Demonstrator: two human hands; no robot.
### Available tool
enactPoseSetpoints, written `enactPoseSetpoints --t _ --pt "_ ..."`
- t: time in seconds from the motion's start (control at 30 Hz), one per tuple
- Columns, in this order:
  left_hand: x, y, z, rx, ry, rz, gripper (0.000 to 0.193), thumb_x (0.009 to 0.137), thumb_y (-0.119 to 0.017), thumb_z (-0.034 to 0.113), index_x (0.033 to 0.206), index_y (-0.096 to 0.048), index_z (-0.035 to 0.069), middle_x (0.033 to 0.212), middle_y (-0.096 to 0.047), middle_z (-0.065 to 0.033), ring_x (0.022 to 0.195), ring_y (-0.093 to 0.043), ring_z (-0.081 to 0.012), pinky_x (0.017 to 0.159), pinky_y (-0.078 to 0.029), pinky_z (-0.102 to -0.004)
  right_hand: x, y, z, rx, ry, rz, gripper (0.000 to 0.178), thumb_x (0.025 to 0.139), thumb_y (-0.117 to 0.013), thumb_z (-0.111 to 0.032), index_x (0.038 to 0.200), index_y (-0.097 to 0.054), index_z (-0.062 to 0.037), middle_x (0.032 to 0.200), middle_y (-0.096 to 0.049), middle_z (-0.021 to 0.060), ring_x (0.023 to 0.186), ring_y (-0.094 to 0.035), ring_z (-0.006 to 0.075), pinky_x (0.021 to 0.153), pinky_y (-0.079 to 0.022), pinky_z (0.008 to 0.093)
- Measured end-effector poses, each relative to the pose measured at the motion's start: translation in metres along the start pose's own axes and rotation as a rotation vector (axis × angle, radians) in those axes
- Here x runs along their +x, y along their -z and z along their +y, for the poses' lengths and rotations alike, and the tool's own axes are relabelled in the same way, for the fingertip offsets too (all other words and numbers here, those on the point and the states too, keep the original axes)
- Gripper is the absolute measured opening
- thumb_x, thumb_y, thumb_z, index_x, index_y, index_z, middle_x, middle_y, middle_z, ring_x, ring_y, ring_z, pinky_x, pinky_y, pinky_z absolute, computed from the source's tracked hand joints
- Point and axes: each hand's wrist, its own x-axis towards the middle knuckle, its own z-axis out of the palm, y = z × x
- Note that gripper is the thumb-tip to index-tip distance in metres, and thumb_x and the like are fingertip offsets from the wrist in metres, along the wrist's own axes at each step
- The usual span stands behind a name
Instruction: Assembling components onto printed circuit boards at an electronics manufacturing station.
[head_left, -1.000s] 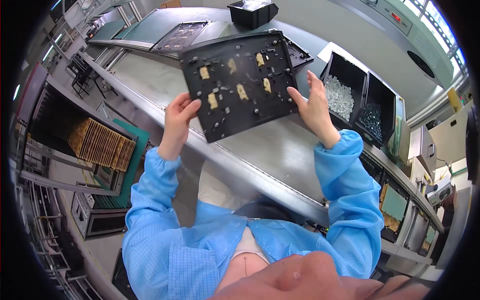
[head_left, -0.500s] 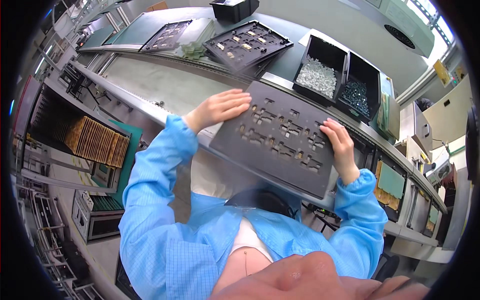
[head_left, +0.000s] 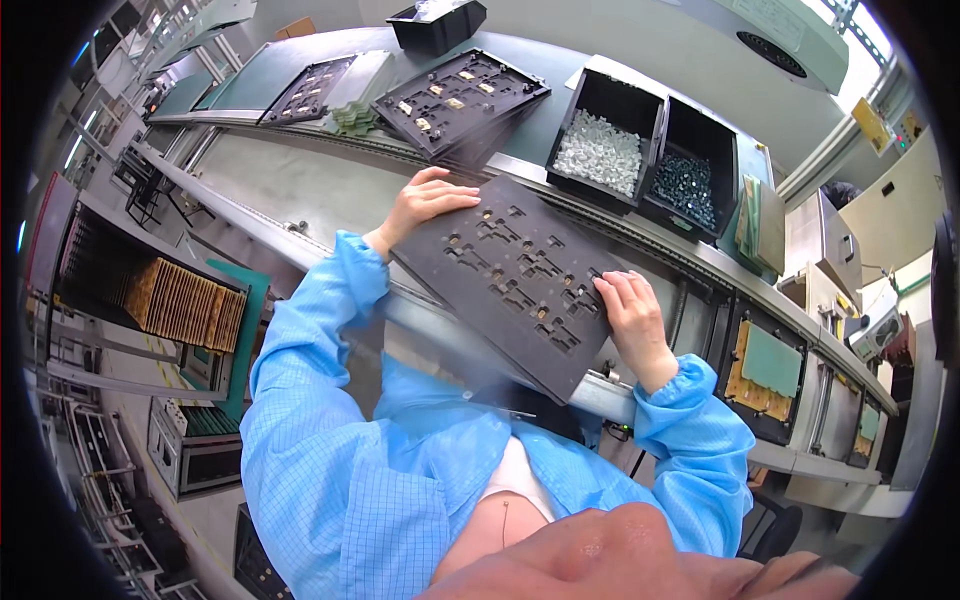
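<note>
A flat black fixture plate [head_left: 505, 300] with rows of shaped cutouts is held tilted over the rail in front of my body. My left hand [head_left: 424, 208] grips its upper left edge, fingers laid over the top face. On the opposite edge, my right hand [head_left: 637, 322] curls its fingertips onto the plate near the cutouts. The undersides of both grips are hidden by the plate. Just beyond it, a similar black fixture [head_left: 440, 118] carries several small metal pieces and overlaps another dark plate.
Black bins of clear pieces [head_left: 600, 152] and dark pieces [head_left: 684, 188] stand at the back right. A stack of pale green sheets [head_left: 352, 117] lies left of the far fixture. The conveyor rail [head_left: 250, 205] runs along the bench front. A slotted rack of boards [head_left: 188, 298] stands at left.
The held plate has turned clockwise, its near corner swinging left. My right hand has moved left and nearer with it. The whole view has shifted slightly.
</note>
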Motion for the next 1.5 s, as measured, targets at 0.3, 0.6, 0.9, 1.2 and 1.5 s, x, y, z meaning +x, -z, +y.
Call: enactPoseSetpoints --t 0.3,0.6,0.9,1.2,1.5 --pt "0.015 0.039 0.046 -0.822 0.606 -0.175 0.035 0.08 -0.078 0.001 0.113 -0.064 -0.001 0.093 -0.069 -0.0025 0.088 -0.063 -0.0097 0.083 -0.051 -0.0274 -0.021 0.051 -0.004 0.735 -0.746 -0.061 0.052 0.079 -0.083 -0.007 0.121 -0.056 0.0054 0.104 -0.071 0.0158 0.093 -0.067 0.0134 0.08 -0.055 0.0287" --pt "-0.008 -0.011 0.036 -1.367 0.963 -0.414 0.036 0.086 -0.073 0.014 0.117 -0.061 0.0 0.09 -0.066 0.0019 0.08 -0.057 -0.0044 0.073 -0.043 -0.021 -0.05 -0.001 -0.001 1.353 -1.036 -0.077 0.044 0.087 -0.077 -0.014 0.121 -0.057 0.0039 0.11 -0.068 0.0088 0.095 -0.065 0.0142 0.087 -0.055 0.0284" --pt "-0.025 -0.039 0.007 -1.339 1.005 -0.488 0.045 0.085 -0.072 0.017 0.124 -0.06 -0.002 0.103 -0.07 -0.0015 0.087 -0.061 -0.0061 0.075 -0.044 -0.0218 -0.042 -0.026 0.019 1.373 -1.176 -0.155 0.044 0.086 -0.078 -0.015 0.117 -0.059 0.0086 0.109 -0.067 0.0131 0.095 -0.067 0.017 0.087 -0.057 0.0302" --pt "-0.036 0.002 0.033 -0.893 1.065 -0.158 0.033 0.091 -0.072 0.019 0.118 -0.064 0.002 0.088 -0.068 -0.0025 0.076 -0.059 -0.0091 0.07 -0.049 -0.0254 -0.03 -0.028 0.012 1.279 -1.239 -0.234 0.05 0.086 -0.079 -0.022 0.121 -0.057 0.0067 0.11 -0.068 0.0127 0.095 -0.067 0.0171 0.084 -0.057 0.0309" --pt "-0.164 0.193 0.042 1.065 0.789 0.355 0.028 0.082 -0.069 0.009 0.11 -0.065 0.009 0.107 -0.062 -0.0088 0.102 -0.058 -0.0308 0.088 -0.048 -0.0422 -0.078 -0.013 0.046 0.845 -1.016 -0.059 0.061 0.099 -0.064 -0.036 0.149 -0.041 -0.009 0.114 -0.061 -0.0002 0.093 -0.055 0.0101 0.08 -0.045 0.0244"
